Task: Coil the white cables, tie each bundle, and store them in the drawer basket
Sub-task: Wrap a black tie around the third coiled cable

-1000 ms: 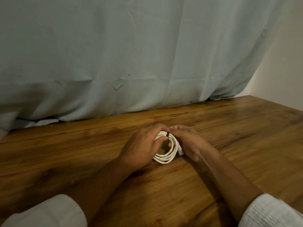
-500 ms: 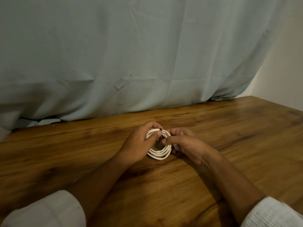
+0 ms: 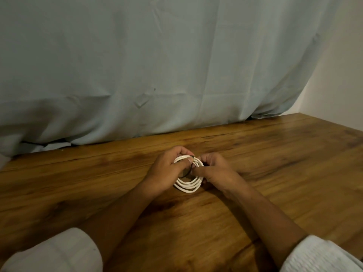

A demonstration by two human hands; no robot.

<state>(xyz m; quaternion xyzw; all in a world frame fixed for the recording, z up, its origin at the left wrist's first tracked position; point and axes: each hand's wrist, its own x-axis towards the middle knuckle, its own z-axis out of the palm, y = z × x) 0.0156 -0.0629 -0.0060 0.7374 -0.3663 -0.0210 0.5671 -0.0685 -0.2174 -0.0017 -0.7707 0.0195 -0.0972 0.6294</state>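
Since a second ago the coil point(image 3: 189, 181) has slid slightly left on the worktop point(image 3: 275, 173), and the black tie point(image 3: 190, 167), then a small band at the top of the loops, is now drawn out into a thin strand across the coil's upper part.

Coil: white cable, about four turns, lying flat at mid-worktop between both hands, near arc exposed, far arc covered by fingers.

Left hand point(image 3: 167, 171): thumb and fingers closed on the top-left of the coil, pinning the turns together. Right hand point(image 3: 214, 171): fingers closed narrow at the tie's end, just beside the coil's right edge; whether they also pinch the cable is not visible.

Judgement: step in hand is tying this bundle; coiling looks complete, storage not begun. No drawer or basket in view.

To do it well:
- hold the left pinch firm so the turns stay stacked while the tie goes round;
- pass the tie round all turns, not just the top one;
- draw it snug, close to the left thumb;
- avoid lifting the coil before it is fastened, or the near loops may spring apart.

Behind: pale curtain point(image 3: 157, 65) hangs down to the worktop's far edge.
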